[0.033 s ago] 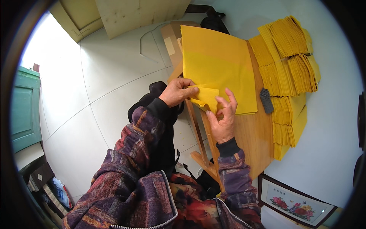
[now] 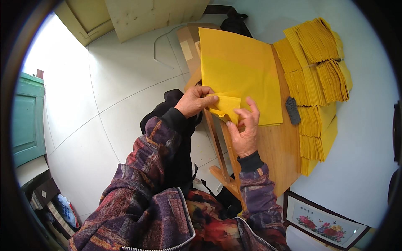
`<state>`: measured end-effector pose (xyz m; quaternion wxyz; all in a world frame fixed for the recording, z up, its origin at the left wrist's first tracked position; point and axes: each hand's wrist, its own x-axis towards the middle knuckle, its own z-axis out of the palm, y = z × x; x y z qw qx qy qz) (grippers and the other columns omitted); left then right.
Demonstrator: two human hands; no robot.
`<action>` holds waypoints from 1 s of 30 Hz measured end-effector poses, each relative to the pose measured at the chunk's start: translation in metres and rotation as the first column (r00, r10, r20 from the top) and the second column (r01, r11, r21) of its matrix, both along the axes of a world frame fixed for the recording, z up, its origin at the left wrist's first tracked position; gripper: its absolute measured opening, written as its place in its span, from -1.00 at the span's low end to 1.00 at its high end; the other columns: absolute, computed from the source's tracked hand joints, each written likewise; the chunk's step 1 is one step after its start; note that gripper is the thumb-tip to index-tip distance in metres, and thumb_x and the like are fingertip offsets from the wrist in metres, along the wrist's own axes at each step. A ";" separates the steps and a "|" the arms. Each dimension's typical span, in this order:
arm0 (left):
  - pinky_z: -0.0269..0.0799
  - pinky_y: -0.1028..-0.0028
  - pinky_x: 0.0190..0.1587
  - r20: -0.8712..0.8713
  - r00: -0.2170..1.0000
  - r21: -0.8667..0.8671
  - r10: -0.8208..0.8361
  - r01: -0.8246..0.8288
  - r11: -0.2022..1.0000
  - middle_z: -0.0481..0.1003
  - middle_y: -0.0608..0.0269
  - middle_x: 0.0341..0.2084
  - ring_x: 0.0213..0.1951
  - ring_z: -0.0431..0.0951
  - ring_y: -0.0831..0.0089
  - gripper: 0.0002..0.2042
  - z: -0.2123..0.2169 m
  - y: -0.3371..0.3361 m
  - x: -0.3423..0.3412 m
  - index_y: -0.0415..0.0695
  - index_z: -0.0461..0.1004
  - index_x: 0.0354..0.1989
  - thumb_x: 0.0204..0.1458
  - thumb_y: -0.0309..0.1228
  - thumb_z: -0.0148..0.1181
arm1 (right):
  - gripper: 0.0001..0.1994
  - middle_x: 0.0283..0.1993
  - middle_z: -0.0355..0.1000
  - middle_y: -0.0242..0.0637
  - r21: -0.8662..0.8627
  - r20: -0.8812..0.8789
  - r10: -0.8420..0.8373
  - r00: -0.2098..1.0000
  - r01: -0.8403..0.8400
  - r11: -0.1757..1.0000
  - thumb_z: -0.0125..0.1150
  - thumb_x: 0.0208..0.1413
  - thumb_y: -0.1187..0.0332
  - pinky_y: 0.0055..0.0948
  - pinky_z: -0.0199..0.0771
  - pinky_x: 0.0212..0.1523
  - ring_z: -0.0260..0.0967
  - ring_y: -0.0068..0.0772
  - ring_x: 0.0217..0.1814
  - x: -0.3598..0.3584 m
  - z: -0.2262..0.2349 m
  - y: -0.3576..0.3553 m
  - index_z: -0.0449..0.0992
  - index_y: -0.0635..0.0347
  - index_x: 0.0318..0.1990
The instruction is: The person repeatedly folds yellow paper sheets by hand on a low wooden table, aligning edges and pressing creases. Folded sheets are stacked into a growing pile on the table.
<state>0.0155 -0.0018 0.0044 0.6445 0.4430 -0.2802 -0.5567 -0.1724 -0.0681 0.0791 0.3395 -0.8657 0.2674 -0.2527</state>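
My left hand (image 2: 195, 101) pinches a small folded yellow sheet (image 2: 230, 103) between thumb and fingers at its left side. At the folded sheet's right end, my right hand (image 2: 246, 128) grips the lower corner with thumb and a finger, other fingers raised. Whether the sheet is paper or thin cloth, I cannot tell. Just beyond my hands a flat pile of large yellow sheets (image 2: 238, 62) lies on the wooden table (image 2: 272, 154), and the folded piece is in front of its near left edge.
Along the wall side are stacked bundles of folded yellow sheets (image 2: 320, 79). A dark grey fuzzy object (image 2: 292, 111) lies between them and the pile. A framed flower picture (image 2: 326, 219) is at lower right. Left of the table is a tiled floor (image 2: 113, 83) with a bent wire (image 2: 155, 48).
The raised fingers of my right hand have bent slightly toward the folded sheet. My left hand and the sheet look unmoved.
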 end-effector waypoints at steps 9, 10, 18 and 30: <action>0.40 0.57 -0.30 0.016 1.000 -0.017 0.008 -0.008 1.000 0.49 0.35 -0.49 -0.42 0.45 0.59 -0.77 -0.001 0.000 0.000 -0.29 0.50 -0.33 0.11 -0.33 0.14 | -0.91 0.21 0.19 -0.11 0.369 -0.015 0.116 0.993 -0.103 0.924 0.19 -0.04 0.59 -0.39 0.34 0.01 0.24 -0.19 0.12 0.000 -0.006 -0.012 0.42 0.27 -0.37; 0.39 0.57 -0.30 0.022 1.000 -0.020 0.013 -0.013 1.000 0.48 0.36 -0.49 -0.42 0.44 0.60 -0.77 -0.001 0.000 0.000 -0.29 0.50 -0.33 0.11 -0.32 0.13 | -0.92 0.22 0.18 -0.13 0.391 -0.032 0.099 0.995 -0.079 0.917 0.18 -0.02 0.58 -0.42 0.33 0.02 0.23 -0.23 0.13 0.000 -0.005 -0.012 0.42 0.26 -0.37; 0.31 0.55 -0.39 0.278 0.959 0.004 0.052 -0.056 0.998 0.42 0.41 -0.54 -0.43 0.37 0.62 -0.76 -0.003 0.004 0.000 -0.28 0.49 -0.37 0.13 -0.31 0.08 | -0.88 0.20 0.21 -0.16 0.219 -0.074 0.104 0.992 -0.085 0.972 0.21 -0.09 0.58 -0.42 0.20 0.15 0.18 -0.23 0.20 0.002 -0.010 -0.011 0.43 0.21 -0.37; 0.30 0.63 -0.31 0.080 0.995 0.029 0.065 -0.067 0.997 0.43 0.48 -0.52 -0.43 0.35 0.68 -0.78 -0.005 -0.001 0.000 -0.25 0.48 -0.41 0.13 -0.33 0.12 | -0.65 0.24 0.18 -0.25 -0.627 -0.433 -0.764 0.479 0.449 0.637 0.09 0.12 0.24 -0.04 0.14 0.20 0.12 -0.03 0.22 -0.124 -0.016 -0.173 0.41 0.13 0.04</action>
